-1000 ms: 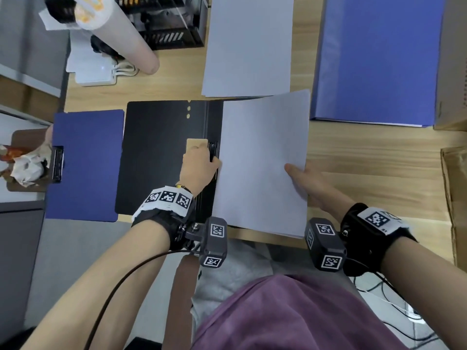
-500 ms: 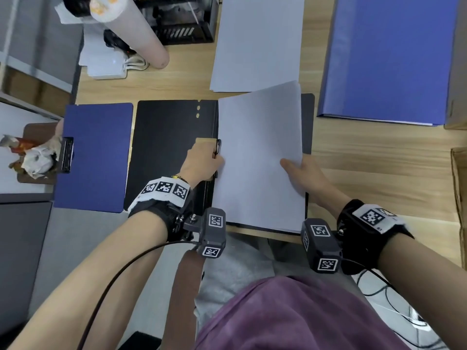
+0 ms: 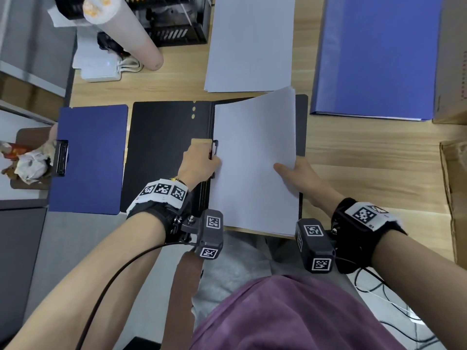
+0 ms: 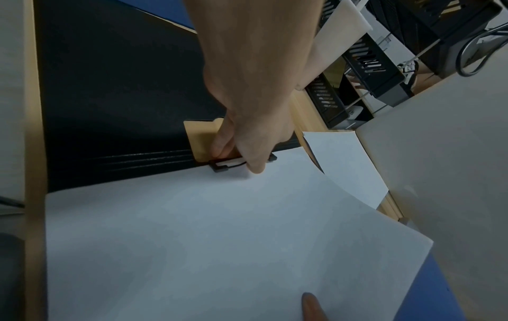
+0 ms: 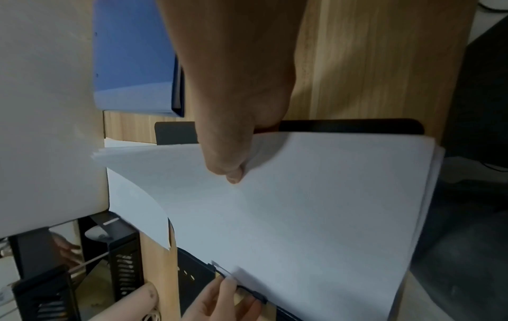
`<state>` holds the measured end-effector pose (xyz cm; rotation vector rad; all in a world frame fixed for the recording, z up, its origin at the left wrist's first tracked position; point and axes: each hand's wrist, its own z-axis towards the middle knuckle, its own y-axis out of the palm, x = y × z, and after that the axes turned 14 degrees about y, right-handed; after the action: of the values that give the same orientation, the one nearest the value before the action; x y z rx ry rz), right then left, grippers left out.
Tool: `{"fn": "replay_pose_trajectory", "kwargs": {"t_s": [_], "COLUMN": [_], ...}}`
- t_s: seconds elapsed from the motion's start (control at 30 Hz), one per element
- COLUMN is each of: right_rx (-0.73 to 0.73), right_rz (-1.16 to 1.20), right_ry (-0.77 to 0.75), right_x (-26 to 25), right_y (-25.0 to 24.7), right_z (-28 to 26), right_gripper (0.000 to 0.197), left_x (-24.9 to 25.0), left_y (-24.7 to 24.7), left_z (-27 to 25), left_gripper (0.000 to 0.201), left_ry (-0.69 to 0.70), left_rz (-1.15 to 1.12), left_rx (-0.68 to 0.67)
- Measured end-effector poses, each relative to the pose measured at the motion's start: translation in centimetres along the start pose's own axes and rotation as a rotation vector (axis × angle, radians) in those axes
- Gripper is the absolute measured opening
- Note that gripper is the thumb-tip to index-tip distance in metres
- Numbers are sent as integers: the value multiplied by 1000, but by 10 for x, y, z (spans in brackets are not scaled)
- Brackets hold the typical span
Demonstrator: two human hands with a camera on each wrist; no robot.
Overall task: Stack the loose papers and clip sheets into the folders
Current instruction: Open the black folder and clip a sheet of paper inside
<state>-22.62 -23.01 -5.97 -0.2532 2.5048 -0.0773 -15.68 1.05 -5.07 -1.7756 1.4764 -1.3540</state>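
A black folder [image 3: 164,152] lies open in front of me on the wooden desk. A thin stack of white sheets [image 3: 255,160] covers its right half, far corner curled up. My left hand [image 3: 213,160] grips the spring clip [image 3: 215,147] at the spine, beside the sheets' left edge; the left wrist view shows the fingers curled on the clip [image 4: 228,165]. My right hand [image 3: 290,170] pinches the sheets' right edge, thumb on top [image 5: 233,173], fingers hidden beneath. A second pile of loose paper [image 3: 250,41] lies behind the folder.
A closed blue folder [image 3: 376,54] lies at the back right, beside cardboard boxes [image 3: 452,59]. A blue clipboard [image 3: 88,157] sits left of the black folder. A pale tube [image 3: 126,29], a black mesh organiser [image 3: 174,24] and a white power strip [image 3: 101,69] stand at the back left.
My right hand has slid the sheets left and squared them onto the folder's right half, up against the spine. My left hand has stayed on the clip.
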Motion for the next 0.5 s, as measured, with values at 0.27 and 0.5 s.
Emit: {"fn": "replay_pose_trajectory", "kwargs": {"t_s": [0.27,0.5], "right_rx": [13,-8], "right_rz": [55,-33], "right_ry": [-18,20], "right_x": [-2,-5], "right_y": [9,12], "right_z": [2,4], "right_gripper": [34,36], "left_x": [4,-6], "left_y": [-8,-2], "left_z": [1,4], "left_gripper": [23,20], "left_ry": [10,-28], "left_rz": [42,-26], "left_rx": [-18,-26]}}
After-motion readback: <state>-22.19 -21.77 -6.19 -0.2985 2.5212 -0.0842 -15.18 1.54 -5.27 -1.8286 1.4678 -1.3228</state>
